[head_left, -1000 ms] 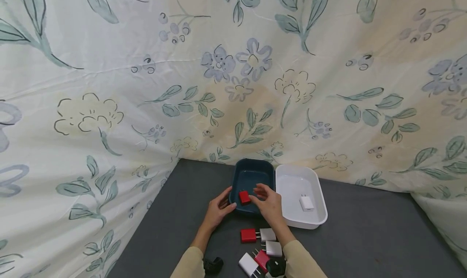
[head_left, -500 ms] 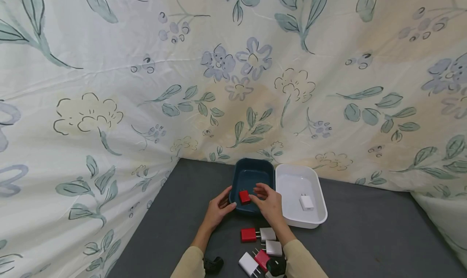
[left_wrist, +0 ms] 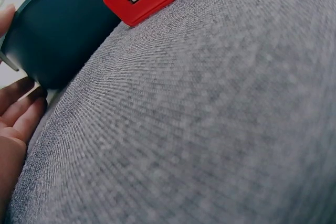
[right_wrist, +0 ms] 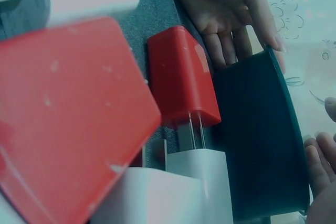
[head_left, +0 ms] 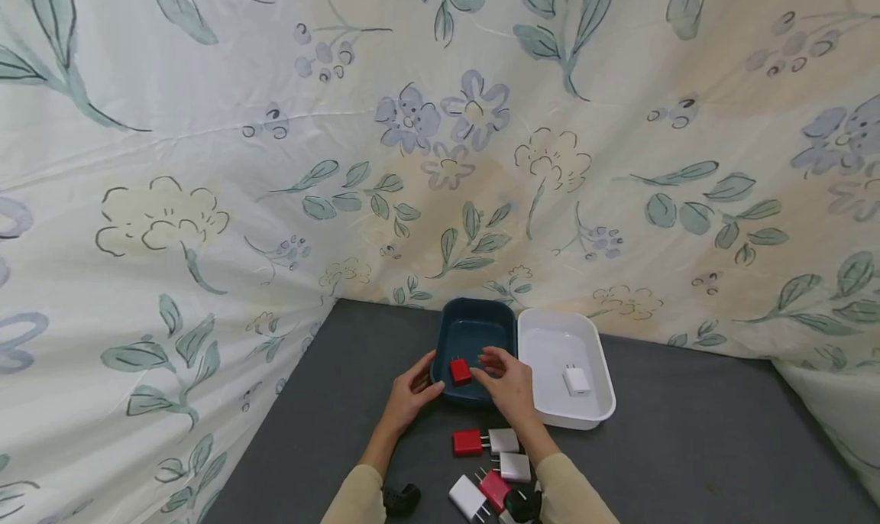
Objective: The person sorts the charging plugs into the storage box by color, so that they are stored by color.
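In the head view my left hand (head_left: 406, 402) holds the near left corner of a dark teal tray (head_left: 476, 327), its thumb at the rim and its fingers along the outer wall. Inside that tray, near its front, lies a red charger plug (head_left: 460, 371) with its prongs pointing away. My right hand (head_left: 510, 388) hovers over the tray's right edge, fingers loosely bent; its thumb tip is close beside the red plug, with a small gap. The right wrist view shows the teal tray's outer wall (right_wrist: 257, 135) and the left hand (right_wrist: 231, 14) at its rim.
A white tray (head_left: 550, 337) adjoins the teal one on the right, with a white charger plug (head_left: 577, 381) in it. In front, between the forearms, lie several plugs, including a red plug (head_left: 467, 443) and a white plug (head_left: 468, 497). Patterned cloth (head_left: 440, 226) hangs behind the grey table (head_left: 687, 425).
The view has shifted very slightly. Both hands, the trays and the plugs have kept their places.
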Available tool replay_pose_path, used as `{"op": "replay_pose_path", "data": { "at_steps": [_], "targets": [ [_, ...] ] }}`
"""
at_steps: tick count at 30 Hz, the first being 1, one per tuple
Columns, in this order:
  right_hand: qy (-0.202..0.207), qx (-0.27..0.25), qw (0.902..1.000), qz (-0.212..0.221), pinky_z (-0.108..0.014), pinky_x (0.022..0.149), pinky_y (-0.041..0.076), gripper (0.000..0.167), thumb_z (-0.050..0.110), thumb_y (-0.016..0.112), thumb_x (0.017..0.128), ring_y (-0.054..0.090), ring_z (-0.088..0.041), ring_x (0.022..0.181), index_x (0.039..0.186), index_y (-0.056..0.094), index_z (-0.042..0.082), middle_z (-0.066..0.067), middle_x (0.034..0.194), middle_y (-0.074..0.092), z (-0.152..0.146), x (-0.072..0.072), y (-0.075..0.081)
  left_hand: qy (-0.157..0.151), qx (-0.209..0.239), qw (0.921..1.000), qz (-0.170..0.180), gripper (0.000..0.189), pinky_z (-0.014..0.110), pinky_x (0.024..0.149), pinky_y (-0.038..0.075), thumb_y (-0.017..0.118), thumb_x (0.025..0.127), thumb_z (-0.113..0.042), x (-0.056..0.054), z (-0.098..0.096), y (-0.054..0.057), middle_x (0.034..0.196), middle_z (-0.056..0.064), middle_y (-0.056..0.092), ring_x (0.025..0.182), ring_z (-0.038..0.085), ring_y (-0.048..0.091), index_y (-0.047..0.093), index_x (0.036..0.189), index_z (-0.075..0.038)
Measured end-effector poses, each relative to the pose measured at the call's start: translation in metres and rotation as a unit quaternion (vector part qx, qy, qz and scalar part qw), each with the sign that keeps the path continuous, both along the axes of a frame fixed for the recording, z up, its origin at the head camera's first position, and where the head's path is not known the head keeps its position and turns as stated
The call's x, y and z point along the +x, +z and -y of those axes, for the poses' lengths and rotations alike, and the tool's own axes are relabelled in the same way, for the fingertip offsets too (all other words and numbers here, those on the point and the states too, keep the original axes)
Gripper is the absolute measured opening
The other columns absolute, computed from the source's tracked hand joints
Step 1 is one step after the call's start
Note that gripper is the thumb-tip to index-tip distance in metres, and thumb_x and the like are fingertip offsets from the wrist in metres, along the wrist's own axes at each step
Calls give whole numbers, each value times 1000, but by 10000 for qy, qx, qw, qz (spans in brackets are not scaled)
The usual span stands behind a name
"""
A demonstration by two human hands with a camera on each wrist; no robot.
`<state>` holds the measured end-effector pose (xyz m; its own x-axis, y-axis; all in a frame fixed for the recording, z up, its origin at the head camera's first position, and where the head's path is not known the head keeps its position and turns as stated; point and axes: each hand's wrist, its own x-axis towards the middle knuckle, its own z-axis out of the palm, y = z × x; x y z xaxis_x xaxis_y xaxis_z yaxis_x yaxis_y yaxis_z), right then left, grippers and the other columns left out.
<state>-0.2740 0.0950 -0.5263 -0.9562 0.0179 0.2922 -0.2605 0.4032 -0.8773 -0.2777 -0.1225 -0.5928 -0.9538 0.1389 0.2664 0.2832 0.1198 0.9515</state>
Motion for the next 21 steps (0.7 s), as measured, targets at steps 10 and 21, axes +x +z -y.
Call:
{"op": "replay_pose_path", "data": {
  "at_steps": [10, 21],
  "targets": [
    [52, -124, 9998, -123, -32, 85, 58, 40, 18, 83, 77, 71, -22, 95, 114, 68, 9, -8, 105, 75, -2, 5, -5, -254, -1, 9996, 90, 64, 48, 108, 41, 68, 92, -17, 2, 2, 10, 149, 20, 45, 134, 36, 48, 40, 149, -9],
    [11, -156, 9999, -30, -31, 85, 58, 39, 16, 83, 77, 71, -22, 95, 113, 69, 10, -7, 105, 75, -6, 10, -9, -397, -36, 9991, 130, 66, 50, 108, 41, 68, 92, -18, 12, 3, 28, 149, 22, 44, 133, 37, 49, 38, 149, -4]
  ]
}}
